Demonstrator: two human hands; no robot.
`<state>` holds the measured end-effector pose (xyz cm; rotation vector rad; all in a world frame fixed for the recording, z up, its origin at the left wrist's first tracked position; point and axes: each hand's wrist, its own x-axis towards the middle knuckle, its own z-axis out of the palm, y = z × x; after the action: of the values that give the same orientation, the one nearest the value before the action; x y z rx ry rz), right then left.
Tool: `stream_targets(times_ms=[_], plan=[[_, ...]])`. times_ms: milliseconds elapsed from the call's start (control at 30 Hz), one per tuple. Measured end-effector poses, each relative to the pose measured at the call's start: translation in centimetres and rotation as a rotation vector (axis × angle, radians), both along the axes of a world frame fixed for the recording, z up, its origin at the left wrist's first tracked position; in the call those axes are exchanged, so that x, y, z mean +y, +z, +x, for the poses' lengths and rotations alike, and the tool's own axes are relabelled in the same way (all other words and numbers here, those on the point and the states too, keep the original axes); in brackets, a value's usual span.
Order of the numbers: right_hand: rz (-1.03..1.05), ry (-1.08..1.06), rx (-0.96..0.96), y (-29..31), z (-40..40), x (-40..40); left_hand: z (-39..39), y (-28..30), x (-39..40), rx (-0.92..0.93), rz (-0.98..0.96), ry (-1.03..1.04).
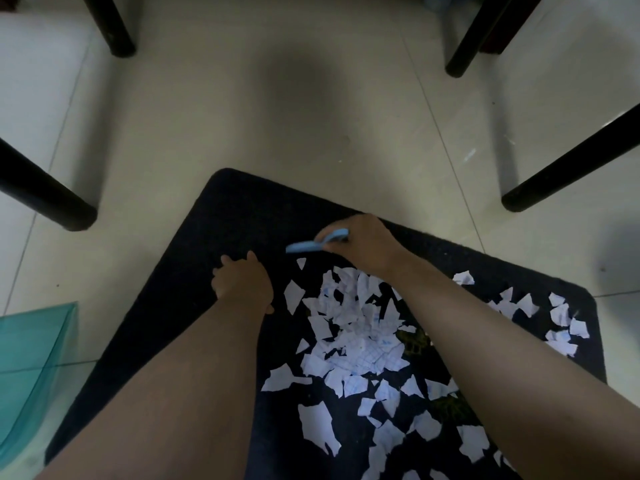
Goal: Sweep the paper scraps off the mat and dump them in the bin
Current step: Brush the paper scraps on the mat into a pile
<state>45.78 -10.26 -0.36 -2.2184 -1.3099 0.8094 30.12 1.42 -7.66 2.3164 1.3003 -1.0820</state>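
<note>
A black mat lies on the tiled floor. Several white paper scraps cover its middle and right side, piled thickest at the centre. My right hand is closed on a small light-blue brush, held just beyond the far edge of the pile. My left hand rests palm down on the bare mat to the left of the scraps, fingers spread, holding nothing. Both forearms reach in from the bottom of the view and hide part of the mat.
A translucent teal container stands on the floor at the lower left, beside the mat. Black furniture legs stand at the left, upper left, upper right and right. Pale floor tiles stretch beyond the mat.
</note>
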Motion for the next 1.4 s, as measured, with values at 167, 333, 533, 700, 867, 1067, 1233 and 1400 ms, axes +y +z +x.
stream_targets(times_ms=[167, 333, 533, 700, 867, 1067, 1233, 1400], plan=[[-0.131, 0.151, 0.106, 3.2, 0.9, -2.9, -0.1, 0.4, 0.0, -0.004, 0.005, -0.007], [0.172, -0.055, 0.093, 3.4, 2.7, -0.4, -0.2, 0.9, -0.2, 0.011, 0.001, 0.0], [0.041, 0.005, 0.099, -0.1, 0.2, 0.3, -0.3, 1.0, -0.2, 0.013, -0.003, -0.01], [-0.081, 0.087, 0.184, 0.8, 0.2, -2.9, -0.5, 1.1, -0.2, 0.006, 0.003, -0.03], [0.078, -0.094, 0.276, 3.0, 1.7, -3.2, -0.5, 1.4, -0.3, 0.008, 0.003, -0.031], [0.205, -0.325, 0.25, 0.4, 0.6, 0.1, -0.5, 1.5, -0.4, 0.018, 0.013, -0.041], [0.05, -0.27, 0.283, 0.4, -0.8, -2.3, -0.5, 1.6, -0.4, 0.012, 0.004, -0.031], [0.361, -0.552, 0.464, 2.1, 0.7, -2.3, -0.5, 1.7, -0.5, 0.014, 0.008, -0.026]])
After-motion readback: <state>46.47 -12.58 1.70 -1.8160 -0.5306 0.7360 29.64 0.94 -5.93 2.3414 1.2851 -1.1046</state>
